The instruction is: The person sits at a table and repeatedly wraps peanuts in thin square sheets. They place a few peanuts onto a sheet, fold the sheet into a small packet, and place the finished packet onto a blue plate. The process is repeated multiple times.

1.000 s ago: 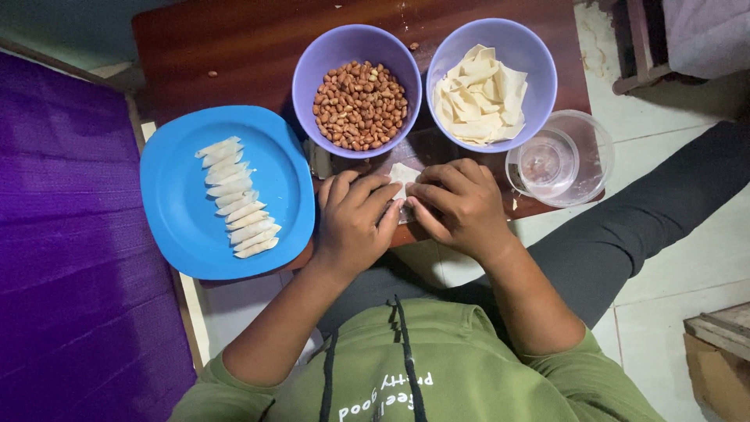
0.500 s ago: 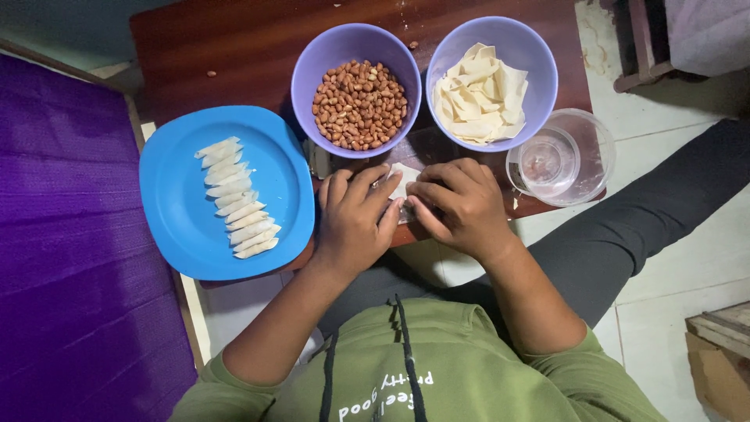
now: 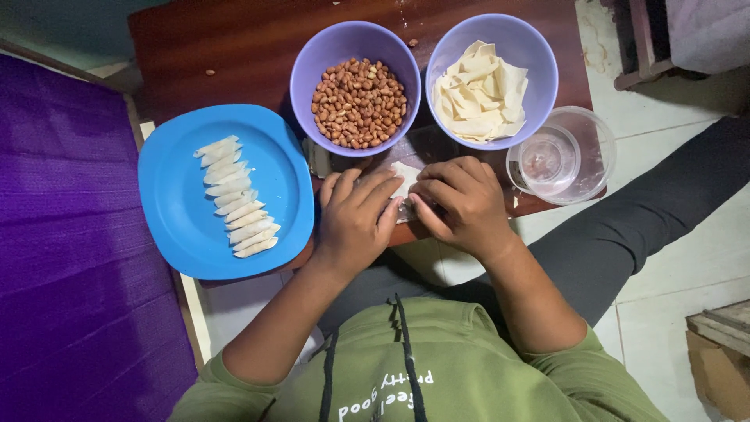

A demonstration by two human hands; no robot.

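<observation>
Surface: dark wood table (image 3: 234, 47), low, over pale tile floor (image 3: 687, 258); purple mat (image 3: 70, 234) at its left edge.
L hand (image 3: 355, 223): fingers curled down onto white wrapper (image 3: 405, 178), pinching it.
R hand (image 3: 461, 205): fingers bent, gripping same wrapper; contents hidden, prob. being rolled.
Wrapper: at table's near edge, between both hands.
Near: peanut bowl (image 3: 355, 90), bowl of wrappers (image 3: 492, 78) just behind hands.
Blue plate (image 3: 273, 195): overhangs near edge, row of rolls (image 3: 234, 195).
Clear bowl (image 3: 562, 156): at right edge.
Free room: back left of table.

Pale wrapper (image 3: 404, 178) mostly hidden beneath left hand (image 3: 355, 223) and right hand (image 3: 461, 205); its filling not visible. Grip of fingertips indeterminate. Wooden table's (image 3: 234, 47) top edge cropped.
</observation>
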